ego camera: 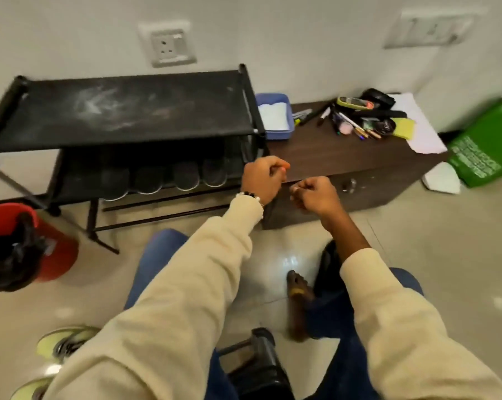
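The left hand (265,180) curls round a small orange thing (284,166) just before the tabletop (345,151) edge, seemingly presenting it to the fisted right hand (313,196), whose contents I cannot tell.

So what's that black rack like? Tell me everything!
The rack is black, with thin tube legs and round posts at the corners. Its top looks like stretched fabric, smeared with whitish dust. A lower shelf holds a row of shoes, soles facing out. It stands upright on the floor by the wall, right beside the brown cabinet; a blue tray sits close by its right post. The left hand, pinching an orange bit, is in front of its right end.
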